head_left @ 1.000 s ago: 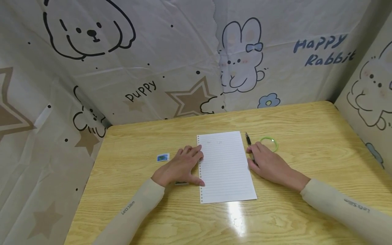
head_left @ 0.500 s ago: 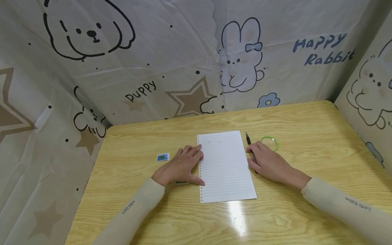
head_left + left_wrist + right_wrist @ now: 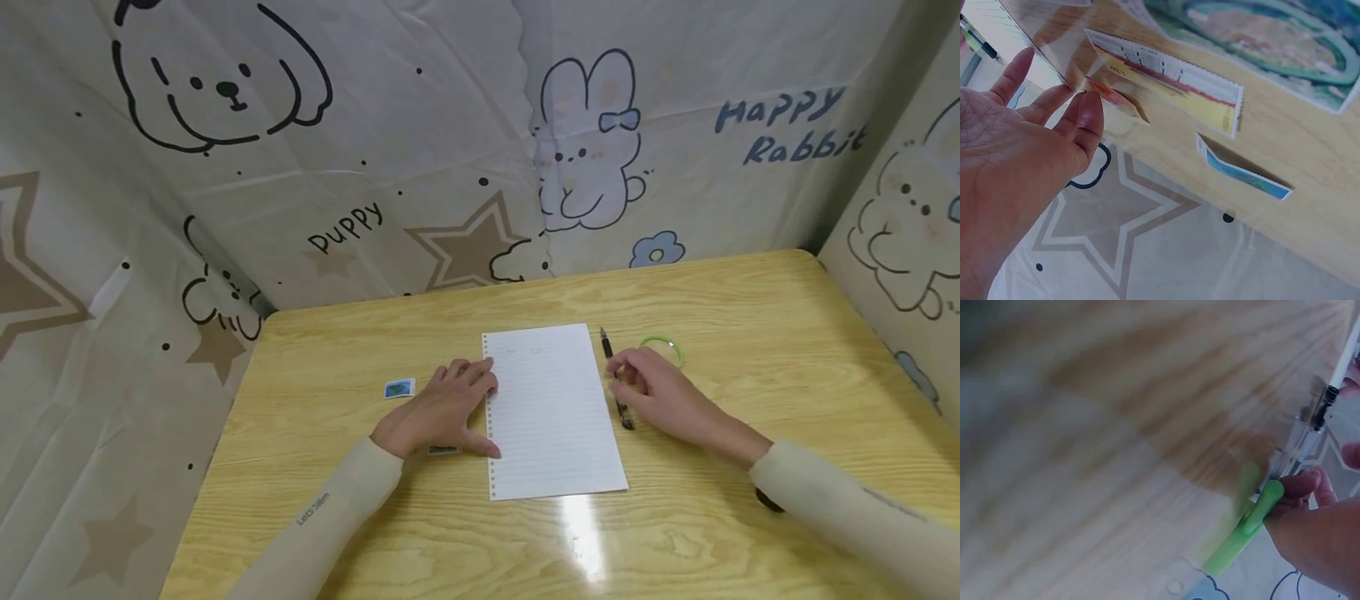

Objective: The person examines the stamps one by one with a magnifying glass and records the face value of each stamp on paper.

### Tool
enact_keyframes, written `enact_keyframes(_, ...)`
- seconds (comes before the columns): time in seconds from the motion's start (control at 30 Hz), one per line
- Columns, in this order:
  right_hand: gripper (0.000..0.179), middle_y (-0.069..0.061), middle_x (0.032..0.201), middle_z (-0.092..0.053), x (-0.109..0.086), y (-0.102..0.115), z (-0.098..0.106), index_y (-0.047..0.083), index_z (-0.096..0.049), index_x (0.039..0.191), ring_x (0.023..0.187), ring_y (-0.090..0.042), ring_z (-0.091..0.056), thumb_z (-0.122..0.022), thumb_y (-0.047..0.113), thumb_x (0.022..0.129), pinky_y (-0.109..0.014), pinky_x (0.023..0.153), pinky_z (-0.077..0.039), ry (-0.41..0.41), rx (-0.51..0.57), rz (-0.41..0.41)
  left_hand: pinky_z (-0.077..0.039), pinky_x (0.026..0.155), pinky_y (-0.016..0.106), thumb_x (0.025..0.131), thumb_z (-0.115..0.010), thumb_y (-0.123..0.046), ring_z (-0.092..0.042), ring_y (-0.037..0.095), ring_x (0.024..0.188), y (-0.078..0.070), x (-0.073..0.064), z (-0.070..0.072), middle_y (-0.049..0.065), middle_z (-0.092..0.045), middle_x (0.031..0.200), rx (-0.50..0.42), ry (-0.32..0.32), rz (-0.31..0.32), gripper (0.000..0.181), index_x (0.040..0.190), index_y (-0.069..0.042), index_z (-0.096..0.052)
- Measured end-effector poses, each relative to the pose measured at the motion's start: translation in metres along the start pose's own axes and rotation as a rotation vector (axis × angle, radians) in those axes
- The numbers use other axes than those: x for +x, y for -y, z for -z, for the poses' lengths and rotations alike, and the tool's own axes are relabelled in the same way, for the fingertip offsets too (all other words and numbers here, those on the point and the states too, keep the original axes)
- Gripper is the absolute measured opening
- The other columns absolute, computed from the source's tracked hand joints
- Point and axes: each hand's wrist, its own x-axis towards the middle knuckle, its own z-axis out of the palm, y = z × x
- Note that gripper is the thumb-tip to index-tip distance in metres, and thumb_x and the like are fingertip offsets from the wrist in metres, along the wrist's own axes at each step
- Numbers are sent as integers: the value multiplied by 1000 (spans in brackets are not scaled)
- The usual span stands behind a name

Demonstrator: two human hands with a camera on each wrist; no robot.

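Note:
A lined loose-leaf sheet (image 3: 555,417) with punched holes down its left side lies on the table, faint writing near its top. My left hand (image 3: 446,408) rests at that punched edge, thumb and fingers spread apart. Along the sheet's right side lies a black and clear pen (image 3: 625,414), tip pointing away from me. My right hand (image 3: 663,396) hovers over the pen with loosely bent fingers and nothing between them. Just beyond that hand is a green ring (image 3: 681,354), partly covered by it. In the left wrist view, several stamps lie near the left hand, including a yellow and red one (image 3: 1175,87).
A small blue stamp (image 3: 400,388) lies left of the left hand, and another stamp (image 3: 444,451) is partly hidden below that hand. The wood-grain table (image 3: 750,333) meets a cartoon-printed cloth (image 3: 450,150) at its back and sides.
My right hand has let go of the pen and shifted slightly right, its fingers loosening. The pen stays beside the sheet. My left hand has kept its place.

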Motion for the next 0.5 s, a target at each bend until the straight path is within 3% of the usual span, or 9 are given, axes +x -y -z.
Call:
enact_keyframes(0.27, 14, -1, 100, -61, -10, 10, 13, 7, -71, 121, 83, -18, -54, -66, 14, 110, -29, 72, -46, -110, 17, -5, -30, 116, 62, 81, -92, -63, -33, 40, 149, 3, 0, -2, 18, -33, 172, -53, -26, -7, 82, 132, -11, -55)
enact_keyframes(0.5, 14, -1, 94, -64, -23, 9, 27, 6, -71, 115, 80, -18, -54, -66, 18, 110, -28, 70, -45, -133, -43, -126, -30, 115, 61, 81, -93, -62, -33, 39, 149, 6, -1, -3, 19, -32, 172, -89, -29, -16, 80, 130, -11, -54)
